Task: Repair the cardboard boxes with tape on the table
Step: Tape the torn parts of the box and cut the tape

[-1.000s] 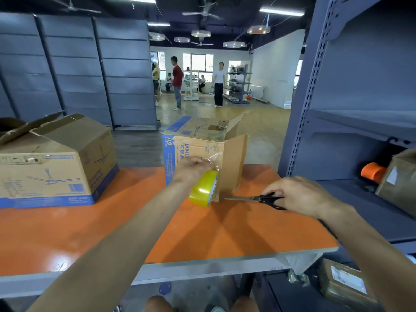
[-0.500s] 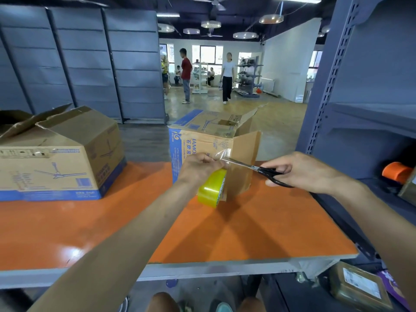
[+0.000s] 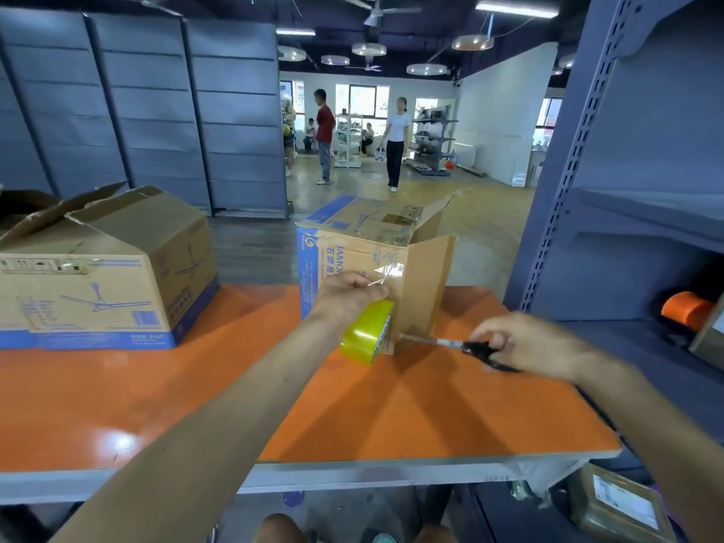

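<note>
A small cardboard box [image 3: 344, 260] with blue print stands at the far edge of the orange table [image 3: 196, 405], its right side flap [image 3: 425, 284] swung open. My left hand [image 3: 348, 297] grips a yellow tape roll [image 3: 366, 333] against the box front, with clear tape [image 3: 386, 274] stretched up onto the cardboard. My right hand [image 3: 529, 344] holds black-handled scissors [image 3: 458, 344], blades pointing left at the foot of the flap, low beside the roll.
A larger cardboard box [image 3: 105, 276] with open top flaps sits at the table's left. A grey metal shelf unit [image 3: 611, 213] stands on the right, holding an orange roll [image 3: 685, 309]. Parcels [image 3: 619, 503] lie under the table. Several people stand far off.
My right hand raised the scissors to the stretched tape above the roll, then dropped back down to table level. My left hand kept the roll at the box.
</note>
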